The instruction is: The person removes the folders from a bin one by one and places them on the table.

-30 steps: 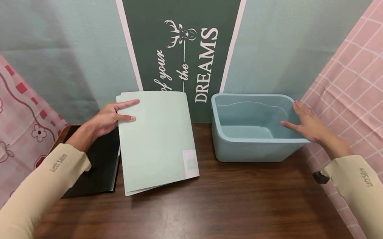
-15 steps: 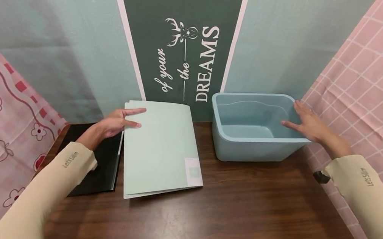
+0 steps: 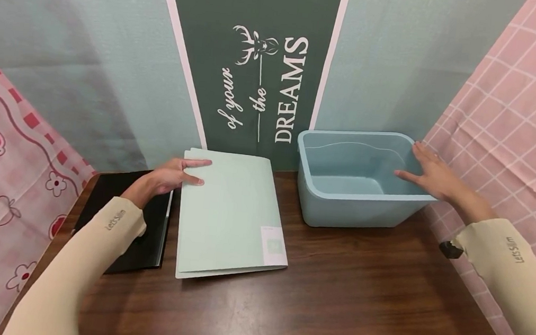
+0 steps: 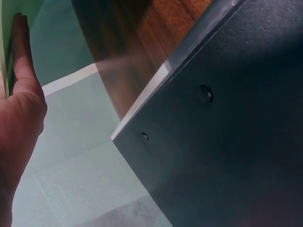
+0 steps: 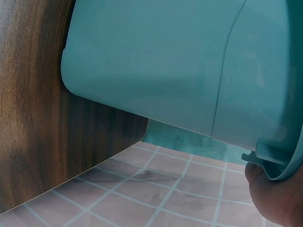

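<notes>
A pale green folder [image 3: 228, 212] stands tilted over the table with a white label [image 3: 273, 246] at its lower right corner. My left hand [image 3: 171, 175] pinches its left edge, thumb and a finger on the front face. At the right, my right hand [image 3: 435, 174] grips the rim of a blue plastic bin [image 3: 359, 214], the thumb over the inside. The right wrist view shows fingers [image 5: 274, 198] under the bin's rim. No contents show inside the bin. A black binder [image 4: 227, 151] with metal rivets lies left of the folder, partly hidden by my left arm.
The brown wooden table [image 3: 324, 295] carries everything. Behind it hangs a grey-green curtain [image 3: 378, 60] with white lettering. Pink printed cloth [image 3: 5, 182] closes off the left, and pink checked cloth [image 3: 515, 136] the right.
The left hand has brought the folder lower and a little to the right, uncovering more of the black binder. The right hand and the bin stay in place.
</notes>
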A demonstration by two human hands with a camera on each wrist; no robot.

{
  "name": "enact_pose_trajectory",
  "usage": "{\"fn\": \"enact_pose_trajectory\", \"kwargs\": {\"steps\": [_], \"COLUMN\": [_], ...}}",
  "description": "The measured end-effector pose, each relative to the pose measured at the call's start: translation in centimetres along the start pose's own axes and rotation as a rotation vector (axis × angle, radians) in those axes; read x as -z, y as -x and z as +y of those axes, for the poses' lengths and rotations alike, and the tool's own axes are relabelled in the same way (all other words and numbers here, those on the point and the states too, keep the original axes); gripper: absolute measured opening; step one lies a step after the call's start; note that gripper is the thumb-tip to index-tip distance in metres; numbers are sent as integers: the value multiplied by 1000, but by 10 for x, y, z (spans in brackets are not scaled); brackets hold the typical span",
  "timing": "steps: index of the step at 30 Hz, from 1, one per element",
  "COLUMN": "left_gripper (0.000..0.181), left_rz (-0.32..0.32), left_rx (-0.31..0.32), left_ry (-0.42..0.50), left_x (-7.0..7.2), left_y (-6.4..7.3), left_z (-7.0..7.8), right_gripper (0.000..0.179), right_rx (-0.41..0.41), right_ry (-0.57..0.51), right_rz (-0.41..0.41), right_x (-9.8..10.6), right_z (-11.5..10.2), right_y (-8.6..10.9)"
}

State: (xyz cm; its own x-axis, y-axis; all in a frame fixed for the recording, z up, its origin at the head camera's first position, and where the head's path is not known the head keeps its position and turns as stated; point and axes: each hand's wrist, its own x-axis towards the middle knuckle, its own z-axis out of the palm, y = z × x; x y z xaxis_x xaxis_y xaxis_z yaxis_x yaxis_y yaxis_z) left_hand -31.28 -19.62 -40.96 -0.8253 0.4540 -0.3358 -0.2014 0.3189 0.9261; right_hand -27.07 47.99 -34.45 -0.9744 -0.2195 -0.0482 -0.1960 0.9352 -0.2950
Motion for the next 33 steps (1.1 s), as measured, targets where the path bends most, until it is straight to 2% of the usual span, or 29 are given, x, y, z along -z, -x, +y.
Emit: {"fn": "enact_pose_trajectory", "kwargs": {"steps": [5, 11, 15, 20, 28, 33], "left_gripper": [72, 70, 70, 70, 65, 64], "left_rz": [1, -29, -25, -4, 66, 108], "left_rx": [32, 33, 60, 76, 106, 137], "left_ry": [11, -67, -57, -40, -99, -99], "left_x": [-5, -11, -16, -19, -23, -26], "left_y": [-6, -15, -19, -22, -24, -26], "left_z": [-4, -11, -13, -14, -17, -21], "right_gripper": [106, 106, 106, 106, 106, 106], "right_rx": [2, 2, 1, 3, -2, -2], "right_ry": [0, -2, -7, -12, -12, -3], "right_rz": [-4, -4, 0, 4, 4, 4], "right_x": [0, -1, -1, -1, 0, 0], "right_z": [-1, 0, 1, 1, 0, 1], "right_y": [1, 0, 0, -1, 0, 1]}}
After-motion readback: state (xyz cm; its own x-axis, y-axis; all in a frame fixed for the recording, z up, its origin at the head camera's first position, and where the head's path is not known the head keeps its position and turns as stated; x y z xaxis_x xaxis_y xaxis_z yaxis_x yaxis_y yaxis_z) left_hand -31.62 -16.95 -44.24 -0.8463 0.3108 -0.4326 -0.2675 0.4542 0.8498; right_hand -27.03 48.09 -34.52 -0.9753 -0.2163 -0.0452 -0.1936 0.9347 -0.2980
